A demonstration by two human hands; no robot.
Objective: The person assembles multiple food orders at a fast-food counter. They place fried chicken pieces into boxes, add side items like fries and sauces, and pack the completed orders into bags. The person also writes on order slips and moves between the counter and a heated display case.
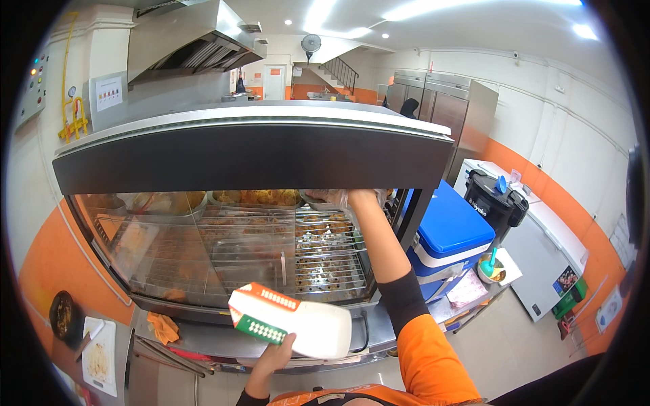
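Note:
My left hand grips the lower edge of a paper food box, white with orange and green printed panels, held tilted in front of a glass-fronted food warmer. Through the opening on the warmer's right side reaches my right arm. A clear plastic glove covers my right hand, which is up by a metal tray on the top rack. The black top panel and the glove hide most of its fingers. Beside that tray stands another tray of golden fried food. Wire racks lie below.
A blue cooler box stands right of the warmer, with a black pot behind it. Farther right is a chest freezer. An orange cloth lies on the counter at left, near a white cutting board with a knife.

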